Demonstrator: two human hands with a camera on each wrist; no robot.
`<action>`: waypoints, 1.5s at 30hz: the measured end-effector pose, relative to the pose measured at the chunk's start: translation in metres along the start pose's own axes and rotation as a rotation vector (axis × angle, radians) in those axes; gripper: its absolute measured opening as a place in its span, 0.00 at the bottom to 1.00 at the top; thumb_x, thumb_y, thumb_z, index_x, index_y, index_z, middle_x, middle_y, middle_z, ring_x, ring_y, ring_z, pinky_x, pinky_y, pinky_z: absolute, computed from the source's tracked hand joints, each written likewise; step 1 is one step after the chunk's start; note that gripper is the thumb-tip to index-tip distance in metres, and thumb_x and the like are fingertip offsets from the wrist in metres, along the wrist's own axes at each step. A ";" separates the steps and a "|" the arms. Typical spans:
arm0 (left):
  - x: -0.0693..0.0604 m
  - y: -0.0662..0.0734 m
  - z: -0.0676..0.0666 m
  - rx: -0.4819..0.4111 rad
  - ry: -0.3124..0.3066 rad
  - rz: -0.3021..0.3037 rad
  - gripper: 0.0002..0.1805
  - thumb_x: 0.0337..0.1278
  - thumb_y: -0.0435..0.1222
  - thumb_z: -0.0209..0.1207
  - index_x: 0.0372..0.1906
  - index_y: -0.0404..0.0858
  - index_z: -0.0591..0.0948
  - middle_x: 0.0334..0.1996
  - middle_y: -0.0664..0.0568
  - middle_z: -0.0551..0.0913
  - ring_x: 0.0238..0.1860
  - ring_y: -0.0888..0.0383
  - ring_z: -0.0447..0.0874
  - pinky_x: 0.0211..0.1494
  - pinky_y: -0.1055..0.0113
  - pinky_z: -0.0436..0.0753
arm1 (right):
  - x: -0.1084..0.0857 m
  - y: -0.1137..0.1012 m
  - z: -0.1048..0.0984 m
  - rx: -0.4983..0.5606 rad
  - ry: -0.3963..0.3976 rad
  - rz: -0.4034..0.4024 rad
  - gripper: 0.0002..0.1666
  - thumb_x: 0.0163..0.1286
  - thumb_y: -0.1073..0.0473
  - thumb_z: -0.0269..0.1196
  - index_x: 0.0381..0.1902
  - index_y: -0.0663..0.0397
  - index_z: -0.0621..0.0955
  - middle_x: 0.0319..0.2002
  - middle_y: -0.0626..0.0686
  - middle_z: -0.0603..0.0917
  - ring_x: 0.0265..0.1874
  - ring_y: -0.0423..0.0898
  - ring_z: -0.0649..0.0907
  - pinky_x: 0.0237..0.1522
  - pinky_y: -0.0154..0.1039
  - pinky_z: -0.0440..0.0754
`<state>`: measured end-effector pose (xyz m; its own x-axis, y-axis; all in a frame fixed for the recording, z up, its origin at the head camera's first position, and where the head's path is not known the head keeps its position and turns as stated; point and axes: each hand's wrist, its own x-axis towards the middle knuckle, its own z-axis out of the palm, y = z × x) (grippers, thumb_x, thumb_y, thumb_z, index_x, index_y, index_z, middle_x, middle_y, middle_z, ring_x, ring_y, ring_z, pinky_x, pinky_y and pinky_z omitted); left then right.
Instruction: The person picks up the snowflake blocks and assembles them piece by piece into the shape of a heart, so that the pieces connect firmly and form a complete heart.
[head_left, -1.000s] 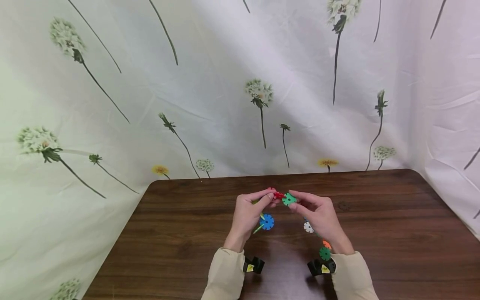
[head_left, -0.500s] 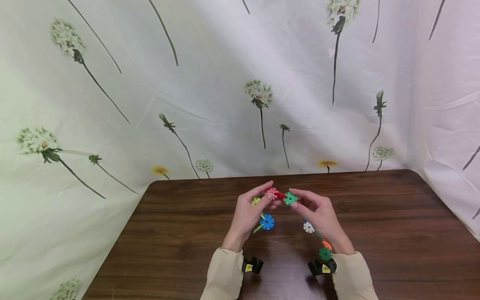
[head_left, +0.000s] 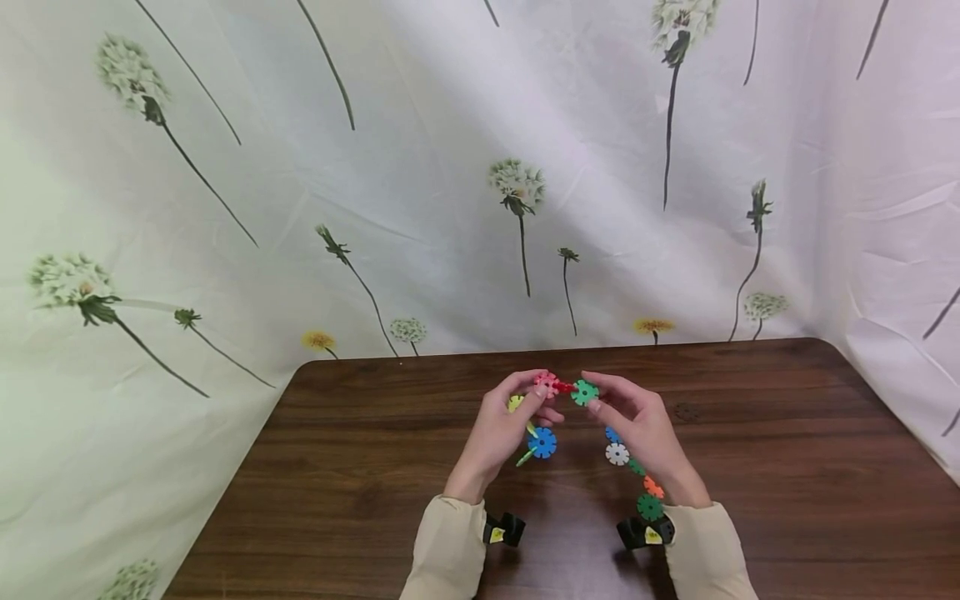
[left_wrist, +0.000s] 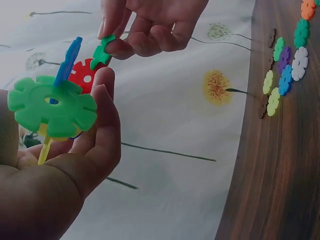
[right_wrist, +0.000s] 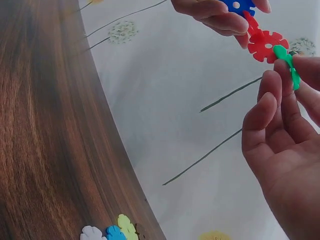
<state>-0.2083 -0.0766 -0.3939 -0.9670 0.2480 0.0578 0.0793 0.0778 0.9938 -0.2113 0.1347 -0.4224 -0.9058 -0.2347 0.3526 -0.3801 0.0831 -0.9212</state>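
Note:
In the head view my left hand [head_left: 491, 425] holds a joined chain of slotted plastic discs. The chain includes a pinkish-red disc [head_left: 547, 384], a yellow disc [head_left: 515, 403] and a blue disc [head_left: 542, 442]. A light green disc [left_wrist: 30, 105] hangs nearest the camera in the left wrist view. A red disc [right_wrist: 265, 45] sticks out at the chain's far end. Between thumb and fingers, my right hand [head_left: 645, 429] pinches a green disc [head_left: 585, 392]. Its edge meets the red disc's rim; how deep the slots engage I cannot tell.
Loose discs lie on the brown wooden table [head_left: 360, 467], among them a white disc [head_left: 617, 454], an orange disc [head_left: 653, 486] and a dark green disc [head_left: 649, 507] beneath my right wrist. A flower-patterned cloth [head_left: 450, 250] hangs behind the table.
My left index finger straightened, then bent back in. The chain has turned, showing more of the pinkish-red disc's face, and the green disc has shifted slightly up and right.

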 end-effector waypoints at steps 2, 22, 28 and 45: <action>0.000 0.000 0.000 -0.001 0.004 0.003 0.22 0.68 0.45 0.55 0.62 0.41 0.73 0.46 0.39 0.81 0.40 0.50 0.88 0.50 0.63 0.85 | 0.000 0.000 0.000 0.004 -0.005 0.002 0.21 0.70 0.64 0.59 0.60 0.60 0.76 0.43 0.51 0.81 0.39 0.39 0.81 0.43 0.34 0.85; -0.001 -0.001 -0.001 -0.017 0.044 0.005 0.21 0.68 0.46 0.54 0.61 0.41 0.74 0.42 0.42 0.82 0.38 0.50 0.88 0.51 0.60 0.84 | 0.000 0.002 -0.002 -0.017 -0.001 -0.005 0.21 0.72 0.63 0.57 0.62 0.61 0.74 0.40 0.55 0.80 0.36 0.44 0.83 0.41 0.34 0.84; -0.001 0.000 -0.004 -0.015 0.056 -0.008 0.20 0.68 0.46 0.54 0.60 0.43 0.75 0.42 0.43 0.82 0.38 0.50 0.88 0.51 0.59 0.84 | -0.003 0.005 -0.016 0.013 0.051 0.099 0.21 0.73 0.58 0.57 0.61 0.59 0.74 0.43 0.47 0.83 0.40 0.41 0.83 0.45 0.34 0.84; 0.000 0.001 -0.011 -0.015 0.086 -0.003 0.20 0.68 0.46 0.54 0.59 0.43 0.75 0.45 0.36 0.81 0.39 0.45 0.87 0.52 0.63 0.83 | -0.021 0.043 -0.101 -0.194 0.298 0.257 0.21 0.73 0.51 0.56 0.55 0.59 0.77 0.39 0.28 0.79 0.39 0.30 0.78 0.38 0.26 0.79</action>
<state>-0.2105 -0.0874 -0.3923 -0.9845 0.1638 0.0626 0.0738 0.0633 0.9953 -0.2271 0.2408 -0.4532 -0.9792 0.1047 0.1740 -0.1374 0.2890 -0.9474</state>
